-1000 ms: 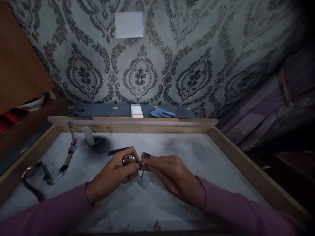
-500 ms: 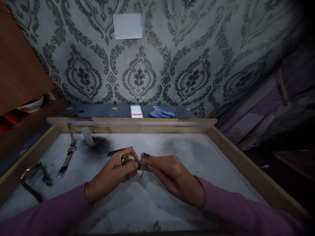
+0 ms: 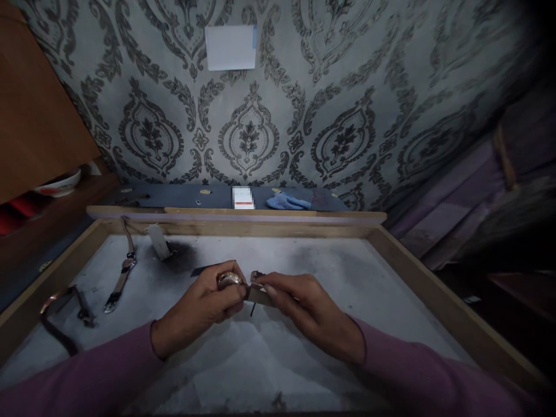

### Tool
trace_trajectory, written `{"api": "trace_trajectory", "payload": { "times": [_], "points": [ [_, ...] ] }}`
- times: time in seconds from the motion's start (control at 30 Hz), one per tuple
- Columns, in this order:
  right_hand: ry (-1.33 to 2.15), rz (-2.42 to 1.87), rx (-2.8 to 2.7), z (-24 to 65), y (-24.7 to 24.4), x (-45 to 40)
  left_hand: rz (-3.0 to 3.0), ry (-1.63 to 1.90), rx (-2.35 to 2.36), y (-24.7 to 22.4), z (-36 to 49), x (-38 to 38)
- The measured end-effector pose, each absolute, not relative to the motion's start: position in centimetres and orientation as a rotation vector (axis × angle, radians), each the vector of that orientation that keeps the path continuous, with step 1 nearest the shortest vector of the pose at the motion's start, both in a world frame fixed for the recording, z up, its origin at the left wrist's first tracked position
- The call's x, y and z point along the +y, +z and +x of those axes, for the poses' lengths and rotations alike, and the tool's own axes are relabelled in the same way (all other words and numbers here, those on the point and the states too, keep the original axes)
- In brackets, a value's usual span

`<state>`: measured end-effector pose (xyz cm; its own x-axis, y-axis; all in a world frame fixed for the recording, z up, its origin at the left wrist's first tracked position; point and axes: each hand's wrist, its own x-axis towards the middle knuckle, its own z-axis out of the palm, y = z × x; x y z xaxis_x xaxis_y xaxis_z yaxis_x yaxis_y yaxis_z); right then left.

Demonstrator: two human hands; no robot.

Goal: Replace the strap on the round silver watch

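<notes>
Near the middle of the shallow wooden tray, my left hand is closed around a round, shiny watch, its case showing between thumb and fingers. A flat strap runs from the watch toward my right hand. The right fingers are pinched on the strap's side, with a small dark link or buckle at the fingertips. A thin dark piece sticks out below the strap. What else the right fingertips hold is too small to make out. A flat dark item lies behind my left hand.
At the tray's left lie a watch with a strap and a curved dark strap. A pale upright piece stands near the back edge. Beyond are a blue cloth and a white box.
The right thumb and fingertips have shifted slightly away from the watch, so more of the strap shows between the hands. The whole view has moved a little.
</notes>
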<state>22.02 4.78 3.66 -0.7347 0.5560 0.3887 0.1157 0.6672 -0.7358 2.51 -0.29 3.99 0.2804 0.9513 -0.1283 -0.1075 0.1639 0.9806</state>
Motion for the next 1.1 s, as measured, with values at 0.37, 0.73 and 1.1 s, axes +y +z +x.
{"api": "trace_trajectory", "payload": {
  "times": [0.37,0.73,1.1],
  "points": [
    [1.024,-0.533,-2.284,21.96,3.74,4.85,1.112,0.947,0.962,3.78,2.55,-0.28],
    [1.065,-0.525,-2.272,21.94,3.95,4.86,1.108,0.948,0.949,3.5,2.43,-0.2],
    [0.99,-0.525,-2.28,21.98,3.61,4.8,1.082,0.934,0.965,3.9,2.43,-0.25]
  ]
}}
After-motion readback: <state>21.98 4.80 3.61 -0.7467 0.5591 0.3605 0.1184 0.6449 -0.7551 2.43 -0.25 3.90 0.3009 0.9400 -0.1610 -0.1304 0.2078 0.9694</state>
